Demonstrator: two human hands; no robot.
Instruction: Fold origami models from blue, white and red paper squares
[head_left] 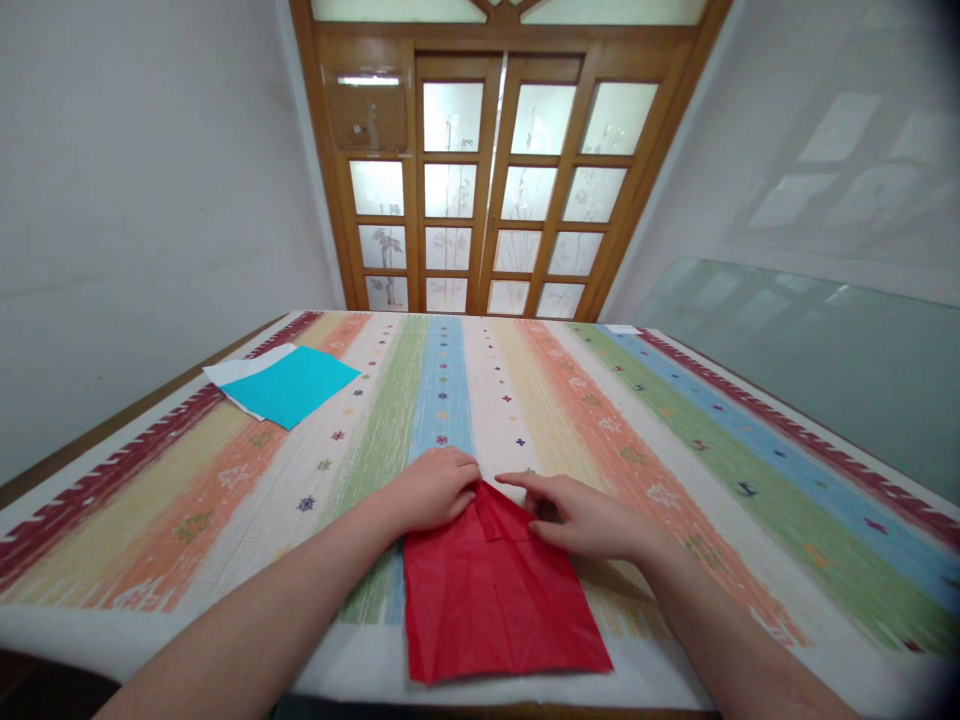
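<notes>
Closest to me, the red paper [502,610] lies at the near edge of the striped worktop [390,430]. The left hand I guide [439,490] seems to pinch its top. My right hand [577,515] is at its slanted side, but I can't tell if that grip is closed. It's best to line edges up, then press creases flat, slowly. Blue paper [300,385] lies farther off, left.

We look from one camera worn on the head, facing forward and down along the striped tablecloth [390,430]; we are close to the left hand [439,490] and right hand [589,515], low in the frame's centre; we face the wooden doors [450,190], farther off at top centre.
</notes>
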